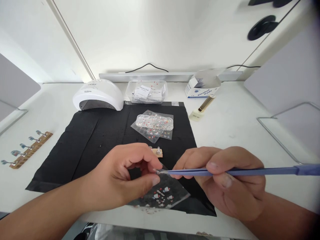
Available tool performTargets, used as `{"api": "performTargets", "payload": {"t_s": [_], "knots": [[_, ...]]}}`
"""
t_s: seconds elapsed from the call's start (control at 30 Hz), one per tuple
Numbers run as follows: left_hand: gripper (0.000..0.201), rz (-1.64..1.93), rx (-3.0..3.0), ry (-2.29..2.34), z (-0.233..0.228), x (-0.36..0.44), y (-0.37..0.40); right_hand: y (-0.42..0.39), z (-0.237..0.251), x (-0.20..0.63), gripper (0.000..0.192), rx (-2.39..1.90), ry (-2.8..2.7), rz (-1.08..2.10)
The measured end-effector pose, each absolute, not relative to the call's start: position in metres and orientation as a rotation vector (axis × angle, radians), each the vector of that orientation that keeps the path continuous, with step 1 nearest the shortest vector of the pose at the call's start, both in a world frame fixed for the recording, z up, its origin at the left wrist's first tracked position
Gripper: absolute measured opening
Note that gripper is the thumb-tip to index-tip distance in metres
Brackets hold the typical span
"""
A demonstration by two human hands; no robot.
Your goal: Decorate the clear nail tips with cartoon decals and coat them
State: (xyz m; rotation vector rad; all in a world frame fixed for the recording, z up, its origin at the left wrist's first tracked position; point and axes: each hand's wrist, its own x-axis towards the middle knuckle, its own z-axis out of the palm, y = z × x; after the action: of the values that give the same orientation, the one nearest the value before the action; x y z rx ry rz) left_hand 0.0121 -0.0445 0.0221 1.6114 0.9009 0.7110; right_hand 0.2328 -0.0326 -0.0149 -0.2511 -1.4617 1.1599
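At the left edge of the frame, a wooden display stand [31, 150] carries a row of five glossy nail tips [16, 153]. At upper left, a white nail lamp [100, 95] stands at the far edge of a black mat [85, 140], its opening facing the viewer.

The left hand [112, 176] enters from lower left. Its thumb and index finger are clamped on a small clear piece [157, 171] at lower centre; the piece is too small to identify.

At upper centre, a clear plastic tub [147, 100] contains white alcohol pad sachets [142, 91]. Below it, a clear round-ended case [155, 122] lies across two overlapping sticker sheets [150, 136]. A small wooden block [158, 153] is partly hidden behind the left fingers. A further transparent sticker sheet [163, 196] lies at lower centre, beneath the fingertips.

Blue tweezers [262, 171] extend horizontally from the small clear piece to the right edge. The right hand [237, 195] grips them, thumb and fingers together on the shaft. Whether the tweezer points are closed cannot be determined.

At upper right, an open alcohol pads box [202, 91] stands behind a tilted gold-capped bottle [202, 108].
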Motion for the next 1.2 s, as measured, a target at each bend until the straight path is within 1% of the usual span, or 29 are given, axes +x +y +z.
{"api": "performTargets", "payload": {"t_s": [0.37,0.77,0.87,0.97,1.03,1.07,1.1,1.2], "knots": [[0.012,0.755,1.647,0.881,0.022,0.014,-0.043,-0.033,-0.013,0.236,0.023,-0.322,-1.464,1.261],[0.008,0.801,1.754,0.942,0.022,0.012,-0.038,-0.029,-0.01,0.235,0.017,-0.326,-1.38,1.271],[0.007,0.963,1.692,1.071,0.024,0.0,-0.025,-0.018,-0.011,0.237,0.014,-0.352,-1.314,1.242],[0.015,1.325,1.502,1.272,0.021,-0.025,0.005,-0.005,-0.016,0.238,0.009,-0.426,-1.256,1.213],[0.015,1.399,1.429,1.334,0.015,-0.047,0.028,0.002,-0.019,0.238,0.006,-0.489,-1.231,1.239],[0.016,1.391,1.422,1.412,0.011,-0.058,0.039,0.005,-0.021,0.238,0.004,-0.514,-1.221,1.26],[0.017,1.215,1.464,1.508,0.006,-0.067,0.048,0.007,-0.022,0.238,0.003,-0.536,-1.211,1.285],[0.038,0.978,1.698,1.901,-0.005,-0.083,0.062,0.012,-0.025,0.237,0.002,-0.606,-1.18,1.348]]}}
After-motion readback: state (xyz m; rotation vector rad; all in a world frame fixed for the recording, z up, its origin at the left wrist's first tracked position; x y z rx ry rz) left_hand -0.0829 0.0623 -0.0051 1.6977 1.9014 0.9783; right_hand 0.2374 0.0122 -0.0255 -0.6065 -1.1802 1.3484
